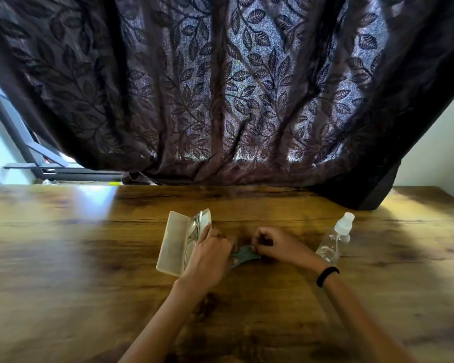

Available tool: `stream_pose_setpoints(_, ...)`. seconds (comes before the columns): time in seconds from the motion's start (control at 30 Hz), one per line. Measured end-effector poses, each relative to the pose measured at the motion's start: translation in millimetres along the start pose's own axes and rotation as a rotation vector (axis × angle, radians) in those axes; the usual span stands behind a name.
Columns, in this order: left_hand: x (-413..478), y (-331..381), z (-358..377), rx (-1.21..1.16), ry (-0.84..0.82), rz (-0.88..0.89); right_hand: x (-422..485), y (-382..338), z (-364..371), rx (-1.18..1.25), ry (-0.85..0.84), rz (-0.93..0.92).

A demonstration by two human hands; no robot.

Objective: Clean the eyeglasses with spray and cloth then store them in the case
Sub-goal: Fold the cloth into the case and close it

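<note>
A translucent white case lies open on the wooden table, lid to the left. The eyeglasses rest inside it, partly hidden by my left hand, whose fingers lie over the case's right half. A grey-green cloth stretches between my two hands. My right hand pinches its right end with closed fingers. My left hand covers the cloth's left end, so its grip there is unclear. A clear spray bottle with a white cap stands to the right of my right hand.
A dark leaf-patterned curtain hangs over the table's far edge and drapes onto the back right of the table. A window frame shows at the far left. A black band circles my right wrist.
</note>
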State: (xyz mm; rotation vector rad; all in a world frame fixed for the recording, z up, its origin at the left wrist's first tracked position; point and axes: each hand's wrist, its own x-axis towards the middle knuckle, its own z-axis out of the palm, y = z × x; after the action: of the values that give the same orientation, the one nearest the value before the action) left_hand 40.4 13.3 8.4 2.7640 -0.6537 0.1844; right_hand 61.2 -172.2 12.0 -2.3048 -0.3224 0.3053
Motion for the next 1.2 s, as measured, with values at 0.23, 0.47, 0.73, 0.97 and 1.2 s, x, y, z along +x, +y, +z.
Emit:
stream_pose_setpoints(0.23,-5,-2,-25,-0.499,0.089,-0.074,3,-15,-2,0.727,0.093,0.035)
stream_pose_setpoints(0.47,-29,-37,-47,-0.556,0.245,-0.149,46,-64,12,0.729,0.175,-0.097)
stream_pose_setpoints(0.73,-40,-58,-37,-0.178,0.264,-0.293,85,-103,42,0.237,0.135,-0.199)
stream_pose_setpoints(0.97,-34,-61,-17,-0.075,0.204,-0.322,89,-101,59,-0.153,0.204,-0.224)
stream_pose_setpoints(1.2,-30,-71,-24,-0.128,0.125,-0.391,79,-90,56,-0.094,0.185,-0.251)
